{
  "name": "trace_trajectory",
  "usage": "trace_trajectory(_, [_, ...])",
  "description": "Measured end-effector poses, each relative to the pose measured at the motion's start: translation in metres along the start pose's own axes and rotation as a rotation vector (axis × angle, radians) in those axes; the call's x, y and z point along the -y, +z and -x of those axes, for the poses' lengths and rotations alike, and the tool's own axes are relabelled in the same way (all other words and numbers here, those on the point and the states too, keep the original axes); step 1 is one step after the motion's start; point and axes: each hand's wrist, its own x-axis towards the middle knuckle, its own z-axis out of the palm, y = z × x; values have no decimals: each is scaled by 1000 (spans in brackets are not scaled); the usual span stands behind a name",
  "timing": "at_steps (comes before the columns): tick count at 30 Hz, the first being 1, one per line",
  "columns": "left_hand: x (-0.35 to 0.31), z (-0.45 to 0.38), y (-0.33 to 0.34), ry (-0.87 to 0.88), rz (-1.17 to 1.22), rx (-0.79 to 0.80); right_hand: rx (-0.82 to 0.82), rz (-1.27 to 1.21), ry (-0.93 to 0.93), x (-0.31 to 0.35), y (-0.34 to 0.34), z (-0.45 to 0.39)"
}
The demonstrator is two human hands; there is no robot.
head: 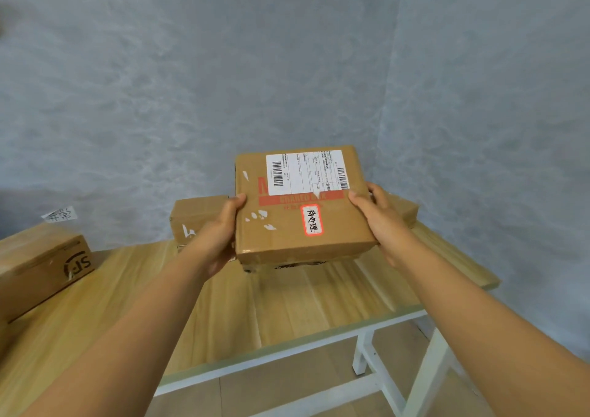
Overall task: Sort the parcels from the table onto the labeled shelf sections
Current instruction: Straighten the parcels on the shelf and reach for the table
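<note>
Parcels number four: one (pixel 300 206) held by both hands, three on table (pixel 287 305).

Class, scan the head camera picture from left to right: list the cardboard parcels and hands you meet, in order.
SF-marked box → small box behind the left hand → left hand → held parcel → right hand → box edge behind the right hand.

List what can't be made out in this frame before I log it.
Head view only:
- Shelf sections: not in frame.
- Shipping label on the held parcel: print too small to read.
- Box behind the left hand: partly hidden by hand and parcel.
- Box behind the right hand: only a corner shows.
- SF box: cut off by the left edge.
- Paper note on the wall: blurred.
</note>
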Motion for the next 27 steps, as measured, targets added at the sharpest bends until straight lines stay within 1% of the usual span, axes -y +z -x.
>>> trace_trajectory(3, [-6, -3, 12, 37, 0, -49, 1, 12, -47, 2, -10, 1])
trace_trajectory(11, [-13, 1, 41, 104, -49, -55, -36, -1, -98, 5, -36, 2])
trace_trajectory(18, [-13, 4, 66, 159, -50, -32, 7, -30, -107, 6, -61, 8])
trace_trajectory(20, [-13, 6, 73, 157, -50, -21, -3, -39, -104, 6, -69, 10])
trace_trajectory(25, [-8, 13, 91, 194, -47, -66, -53, -48, -85, 3, -84, 17])
trace_trajectory(27, [-6, 16, 98, 206, -62, -53, -74, -48, -74, 1, -90, 22])
